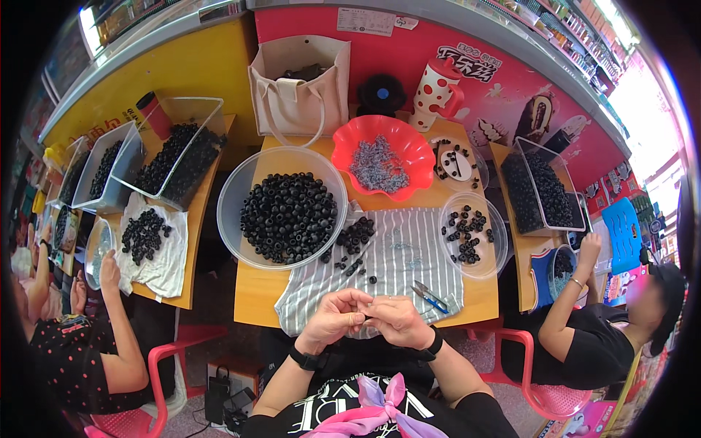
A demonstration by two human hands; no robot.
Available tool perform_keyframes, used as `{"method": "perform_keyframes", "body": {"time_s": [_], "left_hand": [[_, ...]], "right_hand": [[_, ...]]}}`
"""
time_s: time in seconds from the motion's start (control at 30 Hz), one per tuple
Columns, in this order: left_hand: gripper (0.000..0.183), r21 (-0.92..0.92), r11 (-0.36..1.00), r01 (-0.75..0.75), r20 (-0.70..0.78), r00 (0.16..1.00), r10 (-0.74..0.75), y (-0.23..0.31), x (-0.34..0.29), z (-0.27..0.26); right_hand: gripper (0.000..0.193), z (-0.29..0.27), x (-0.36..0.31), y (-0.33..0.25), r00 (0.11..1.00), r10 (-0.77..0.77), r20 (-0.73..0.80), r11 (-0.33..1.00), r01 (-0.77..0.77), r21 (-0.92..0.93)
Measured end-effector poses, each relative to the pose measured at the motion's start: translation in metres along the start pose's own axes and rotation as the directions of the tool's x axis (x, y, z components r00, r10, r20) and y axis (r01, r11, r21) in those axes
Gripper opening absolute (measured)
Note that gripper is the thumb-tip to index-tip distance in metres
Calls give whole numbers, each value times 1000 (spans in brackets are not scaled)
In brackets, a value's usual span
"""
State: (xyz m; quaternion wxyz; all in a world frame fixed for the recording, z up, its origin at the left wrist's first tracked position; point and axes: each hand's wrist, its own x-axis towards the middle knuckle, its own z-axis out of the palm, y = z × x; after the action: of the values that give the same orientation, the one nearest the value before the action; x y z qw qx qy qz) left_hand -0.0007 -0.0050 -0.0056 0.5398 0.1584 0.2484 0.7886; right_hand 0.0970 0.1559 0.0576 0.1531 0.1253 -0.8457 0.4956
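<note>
My left hand (334,319) and my right hand (400,321) meet at the front edge of the table, fingertips pinched together. Whatever they hold is too small to make out. Just beyond them a grey-and-white striped cloth (314,292) covers part of the table. On it lie a loose heap of small black round pieces (358,233) and a scatter of tiny clear pieces (406,248). Beside my right hand rests a pair of small snips (431,298) with blue handles. A large clear bowl (228,219) full of black round pieces stands at the left.
Behind the cloth sits a red wavy-edged bowl (418,146) of small clear pieces. A clear round dish (491,266) with black pieces stands at right. Farther back are a canvas bag (292,109) and a dotted tumbler (434,91). People work at tables (191,248) on both sides.
</note>
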Motion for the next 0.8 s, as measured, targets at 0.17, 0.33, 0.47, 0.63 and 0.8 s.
{"method": "perform_keyframes", "body": {"time_s": [0.17,0.33,0.47,0.63,0.8], "left_hand": [[32,58,998,3,-64,998,1,-1,3,13],[25,-19,997,-69,-37,997,68,-2,-2,0],[15,-37,997,-67,-60,996,64,-3,0,0],[12,-84,994,-65,-73,996,59,-3,1,1],[14,-66,994,-81,-89,993,75,-1,1,2]], "right_hand": [[21,-21,-9,-5,991,135,-26,990,-135,-27],[20,-86,-3,-2,831,182,-526,879,-378,-292],[25,-111,4,7,834,49,-549,712,-415,-566],[21,-44,17,11,951,241,-191,905,-292,-310],[19,-9,21,29,966,256,-20,768,-216,-603]]}}
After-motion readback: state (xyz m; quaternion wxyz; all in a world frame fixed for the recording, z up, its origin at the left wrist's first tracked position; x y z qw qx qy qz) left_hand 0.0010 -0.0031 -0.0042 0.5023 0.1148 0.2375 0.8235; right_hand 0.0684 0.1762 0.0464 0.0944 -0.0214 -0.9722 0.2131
